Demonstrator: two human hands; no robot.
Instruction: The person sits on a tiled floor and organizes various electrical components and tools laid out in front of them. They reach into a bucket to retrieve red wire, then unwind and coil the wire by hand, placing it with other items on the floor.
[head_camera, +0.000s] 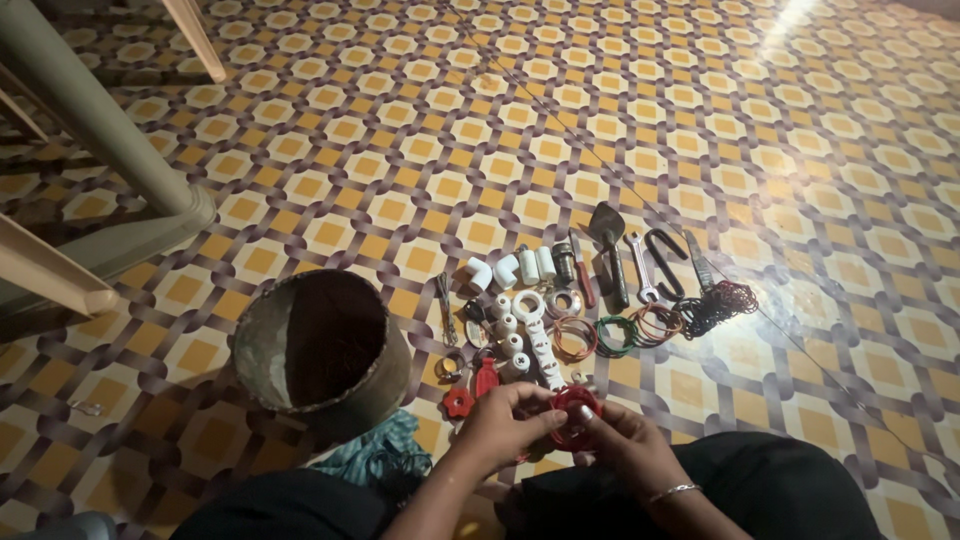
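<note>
A patterned floor (420, 150) of yellow, cream and brown tiles carries a spread of small hardware. A worn, open-topped cylindrical bucket (325, 350) stands at left, a bundle of teal cloth (385, 450) just beside its base. White plastic pipe elbows (493, 270) and short white fittings (512, 330) lie in a cluster, with a red valve handle (458, 402) near them. Further right rest a trowel (610, 245), a spanner (642, 268), a black hook (668, 262), and coils of wire in orange (573, 338), green (615, 335) and dark red (725, 302). A pale green post (95, 115) rises at upper left
</note>
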